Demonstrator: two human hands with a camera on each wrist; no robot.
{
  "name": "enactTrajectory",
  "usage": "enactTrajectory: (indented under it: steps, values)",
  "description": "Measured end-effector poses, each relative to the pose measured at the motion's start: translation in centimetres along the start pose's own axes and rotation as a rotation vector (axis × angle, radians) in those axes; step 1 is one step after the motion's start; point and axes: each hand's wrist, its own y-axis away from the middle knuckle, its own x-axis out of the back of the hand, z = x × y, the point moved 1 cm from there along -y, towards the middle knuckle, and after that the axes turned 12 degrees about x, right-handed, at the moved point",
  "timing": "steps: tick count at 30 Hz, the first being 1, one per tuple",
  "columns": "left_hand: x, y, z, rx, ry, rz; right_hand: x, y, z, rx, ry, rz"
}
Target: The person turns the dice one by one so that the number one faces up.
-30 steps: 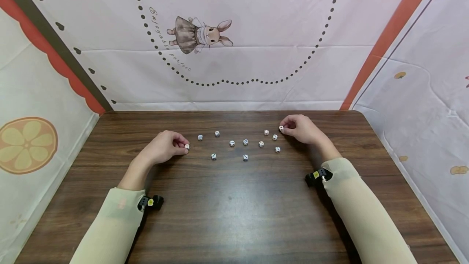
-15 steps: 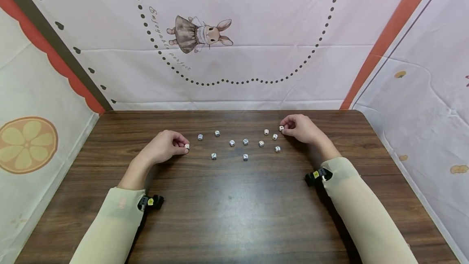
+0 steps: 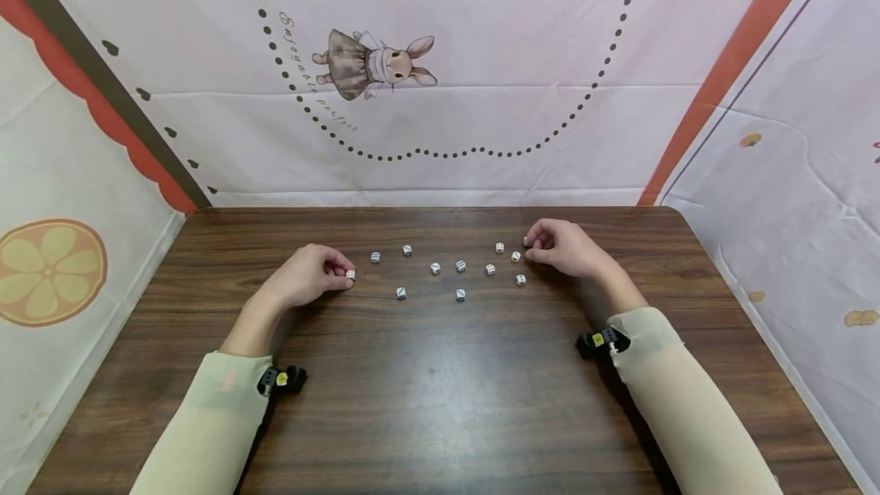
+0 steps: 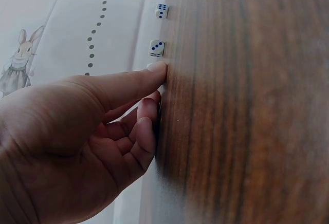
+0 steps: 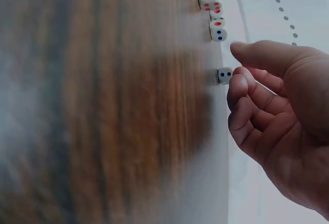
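Note:
At the left end of the scattered dice, my left hand (image 3: pixel 307 276) pinches a small white die (image 3: pixel 351 275) between thumb and fingertips, close over the wooden table (image 3: pixel 440 388). The thumb hides most of that die in the left wrist view. My right hand (image 3: pixel 562 246) is at the right end, its thumb apart from the forefinger. A white die (image 5: pixel 224 75) with two blue dots showing sits right at the forefinger's tip, outside the grip. Close to the right thumb lies another die (image 3: pixel 516 257), and a die (image 3: pixel 375 257) lies just right of my left hand.
Several more white dice, among them one die (image 3: pixel 435 269) in the middle and one die (image 3: pixel 461 296) nearer the front, lie spread between the hands. A printed cloth (image 3: pixel 495 121) hangs behind the table's far edge. Black wrist cameras sit on both sleeves.
My right thumb has come away from the die at its fingertips, the hand has shifted slightly down and right, and that die shows a different face. The left hand has stayed still.

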Motion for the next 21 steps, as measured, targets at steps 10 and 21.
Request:
enactTrajectory:
  steps: [10,21]
  values:
    - [0.0,0.0,-0.1,0.003,0.009,-0.002,-1.0,-0.5,-1.2,0.032,0.079,-0.071]
    - [0.0,0.0,0.0,0.006,0.012,-0.004,-1.7,-1.3,-1.5,0.058,0.138,-0.115]
